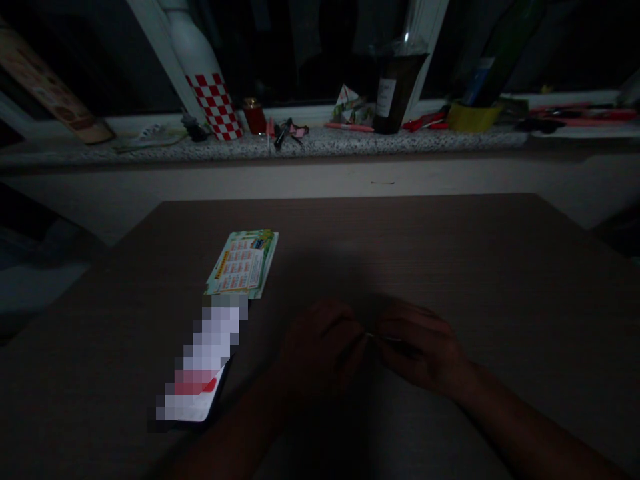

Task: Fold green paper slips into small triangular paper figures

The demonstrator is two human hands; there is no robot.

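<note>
the fingers of the left hand (324, 343) and the right hand (421, 343) were clamped on a thin thing (370, 335) between them, over the bench (475, 260), right of the phone (205, 357). being slim, in weak light, it could slip away unseen.

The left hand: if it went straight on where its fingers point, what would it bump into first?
Past the thin pale item at its fingertips, the left hand would probably meet the right hand first, though the dimness leaves depth unclear.
</note>
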